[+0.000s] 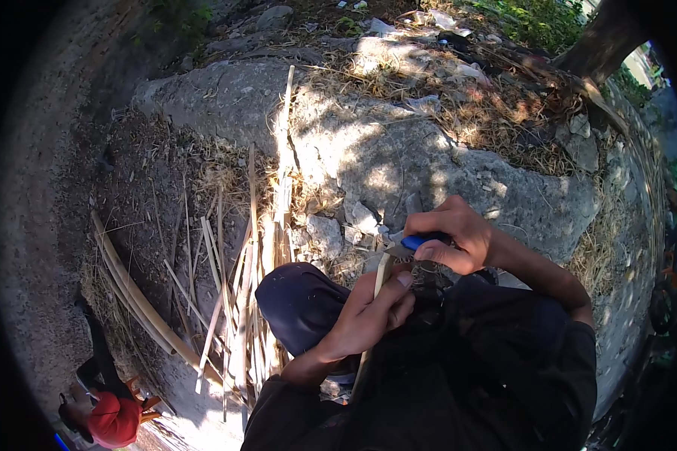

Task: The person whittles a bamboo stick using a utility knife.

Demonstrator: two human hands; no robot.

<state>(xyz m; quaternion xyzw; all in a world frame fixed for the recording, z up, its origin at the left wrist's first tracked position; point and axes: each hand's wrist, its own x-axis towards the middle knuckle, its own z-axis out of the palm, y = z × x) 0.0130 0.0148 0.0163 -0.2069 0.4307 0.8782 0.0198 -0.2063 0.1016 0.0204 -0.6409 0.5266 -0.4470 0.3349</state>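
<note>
My left hand (362, 319) is closed around a pale wooden strip, perhaps split bamboo (384, 269), which stands up past my thumb and runs down toward my lap. In my right hand (462, 239) is a knife with a blue handle (424, 241), the fingers wrapped round it and the thumb pressed along its near side. The short blade lies at the strip's upper end, just above my left fingers; whether it bites into the wood is too small to tell. Both hands are close together over my dark-clothed legs (301, 304).
Several long pale strips (242, 301) lie in a loose bundle to the left of my knee. Thicker curved poles (139, 295) rest farther left. A grey rock slab (459, 177) with dry grass stretches ahead. A person in red (115, 419) sits at lower left. A tree trunk (605, 41) stands far right.
</note>
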